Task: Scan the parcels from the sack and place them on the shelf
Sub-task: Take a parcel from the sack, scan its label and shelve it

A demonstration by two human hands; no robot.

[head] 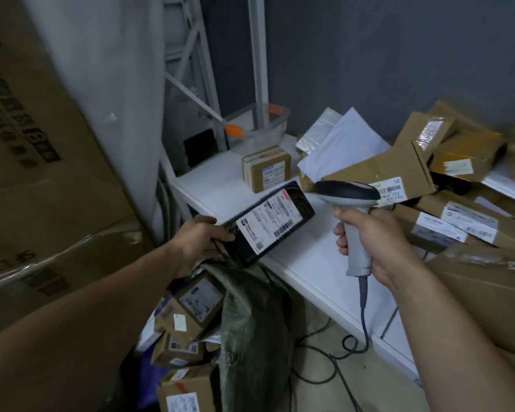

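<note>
Here, the left hand [201, 242] grip clasps the tilted black parcel [275, 221]; the right hand [375, 236] grip wraps the upright scanner [350, 200].

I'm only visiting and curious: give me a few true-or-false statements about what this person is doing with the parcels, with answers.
1. The left hand grips a black parcel with a white label. True.
2. The right hand holds a pen. False: it grips a scanner.
3. The sack is empty. False: boxes show in its mouth.
4. A small brown box stands on the white shelf. True.
</note>
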